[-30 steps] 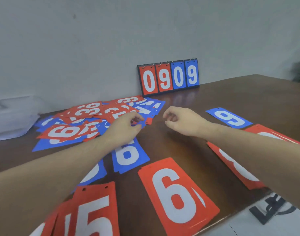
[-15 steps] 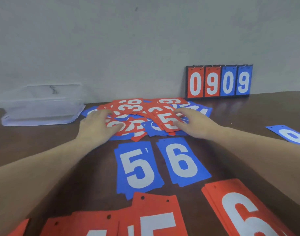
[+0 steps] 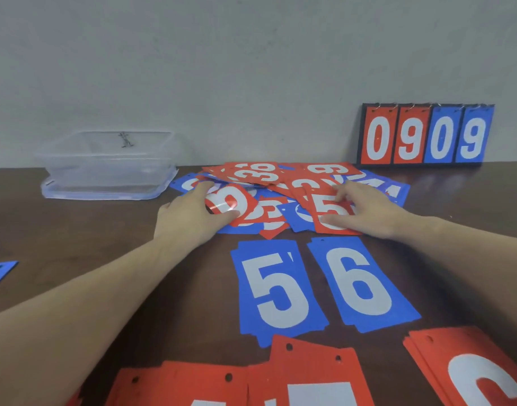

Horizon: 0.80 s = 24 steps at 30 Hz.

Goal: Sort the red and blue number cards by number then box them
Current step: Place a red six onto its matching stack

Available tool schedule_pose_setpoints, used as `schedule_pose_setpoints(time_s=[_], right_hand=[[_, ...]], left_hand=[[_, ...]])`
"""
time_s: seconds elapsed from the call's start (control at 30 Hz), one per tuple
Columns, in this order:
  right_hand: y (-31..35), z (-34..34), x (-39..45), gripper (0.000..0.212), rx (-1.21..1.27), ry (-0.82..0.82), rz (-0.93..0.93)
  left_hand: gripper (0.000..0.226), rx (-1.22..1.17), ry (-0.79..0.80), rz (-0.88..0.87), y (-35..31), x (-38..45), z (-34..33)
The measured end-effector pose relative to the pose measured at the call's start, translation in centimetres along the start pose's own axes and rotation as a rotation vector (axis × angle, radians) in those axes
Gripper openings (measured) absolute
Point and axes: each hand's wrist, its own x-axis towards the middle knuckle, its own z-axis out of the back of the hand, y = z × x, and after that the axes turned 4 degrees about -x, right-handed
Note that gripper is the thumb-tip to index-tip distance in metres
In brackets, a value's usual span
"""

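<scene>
mid-frame, left hand (image 3: 192,216) pinches a red card (image 3: 232,205) off the jumbled pile (image 3: 280,186); right hand (image 3: 365,210) grips a red 5 (image 3: 330,212). best to lift each singly, read the digit, then drop it on its matching stack; clear box (image 3: 110,165) waits upper left.

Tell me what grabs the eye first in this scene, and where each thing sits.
Both hands work a jumbled heap of red and blue number cards at mid-table: the left hand grips a red card, the right hand pinches a red 5 card. Nearer lie a blue 5 stack and a blue 6 stack side by side. By the wall stand a scoreboard reading 0909, right, and a clear plastic box, left.
</scene>
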Motion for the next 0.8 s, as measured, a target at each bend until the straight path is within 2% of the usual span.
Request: schedule_pose_setpoints(time_s=[0.13,0.23,0.4,0.63,0.73,0.8], right_hand=[[0.3,-0.1,-0.3,0.093,0.065,0.022,-0.023],[0.6,0.1,-1.0,0.090,0.034,-0.014,-0.006],[0.8,0.0,-2.0,0.084,0.125,-0.204,0.036],[2.0,1.2,-3.0,0.079,0.532,-0.311,-0.015],[3.2,2.5,-3.9,0.085,0.630,-0.312,-0.064],[4.2,3.5,-5.3,0.091,0.694,-0.303,-0.120]], left_hand=[[0.069,-0.339,-0.143,0.022,0.3,-0.5,0.4],[0.067,-0.516,-0.168,-0.028,0.3,-0.9,0.6],[0.065,-0.540,-0.107,-0.164,-0.2,-1.1,0.4],[0.063,-0.725,-0.129,-0.112,-0.3,-1.2,1.1],[0.071,-0.743,-0.087,-0.087,-0.8,-1.9,1.7],[0.085,-0.759,-0.014,-0.108,-1.2,-2.6,2.0]])
